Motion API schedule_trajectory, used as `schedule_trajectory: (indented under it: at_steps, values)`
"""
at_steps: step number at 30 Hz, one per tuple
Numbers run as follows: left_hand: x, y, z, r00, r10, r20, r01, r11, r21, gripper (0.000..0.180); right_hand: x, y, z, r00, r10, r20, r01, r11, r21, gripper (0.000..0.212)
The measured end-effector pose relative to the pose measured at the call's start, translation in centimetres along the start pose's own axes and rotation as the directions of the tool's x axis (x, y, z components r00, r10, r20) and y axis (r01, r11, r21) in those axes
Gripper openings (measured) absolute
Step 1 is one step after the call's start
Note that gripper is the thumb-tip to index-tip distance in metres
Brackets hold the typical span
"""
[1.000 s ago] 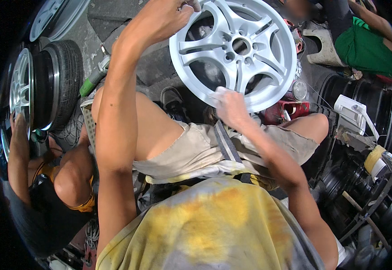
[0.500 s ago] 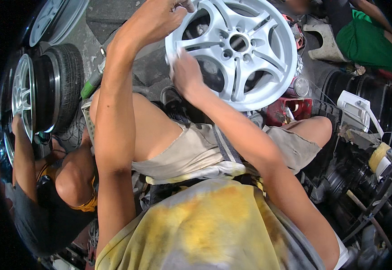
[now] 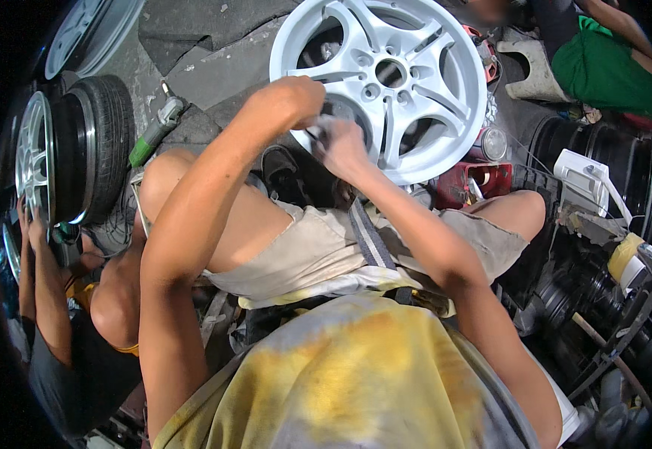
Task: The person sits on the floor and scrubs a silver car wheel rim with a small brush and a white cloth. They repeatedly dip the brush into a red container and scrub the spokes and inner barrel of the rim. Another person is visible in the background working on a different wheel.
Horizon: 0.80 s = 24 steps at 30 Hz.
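Observation:
A pale grey-white alloy wheel rim (image 3: 390, 112) with several split spokes stands in front of me, face up toward me. My left hand (image 3: 301, 101) is at its near left edge, wrist bent, fingers curled down and mostly hidden. Just below it, my right hand (image 3: 343, 146) meets the left over the rim's lip, its fingers drawn together and smeared by motion. A small greyish bit shows between the two hands, too blurred to name.
A green-and-grey angle grinder (image 3: 155, 133) lies on the floor at left, near a tyre (image 3: 110, 142). A can (image 3: 491, 144) and a red crate (image 3: 457, 185) sit right of the rim. Co-workers are at left, by a silver rim (image 3: 34, 161), and far right, by a stool (image 3: 529, 71).
My left hand has come down from the rim's upper left edge to beside the right. My right hand has shifted slightly down and right. The left co-worker's second hand now shows at the silver rim.

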State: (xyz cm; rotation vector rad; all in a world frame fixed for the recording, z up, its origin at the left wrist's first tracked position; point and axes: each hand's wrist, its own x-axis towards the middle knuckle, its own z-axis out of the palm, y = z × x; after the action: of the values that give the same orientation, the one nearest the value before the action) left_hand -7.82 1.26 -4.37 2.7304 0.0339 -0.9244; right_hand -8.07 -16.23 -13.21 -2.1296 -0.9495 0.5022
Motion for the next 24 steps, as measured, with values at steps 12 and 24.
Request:
schedule_trajectory:
  at_steps: [12, 24]
  values:
    - [1.0, -2.7, -0.6, 0.968, -0.130, -0.214, 0.123, 0.991, -0.043, 0.034, 0.6, 0.9, 1.9, 0.999, 0.010, -0.036, -0.018, 0.972, -0.232, 0.025]
    - [3.0, -2.2, 2.3, 0.944, -0.096, -0.315, 0.158, 0.972, 0.177, 0.037, 1.3, 2.8, -6.9, 0.833, 0.549, 0.072, -0.325, 0.380, 0.866, 0.021]
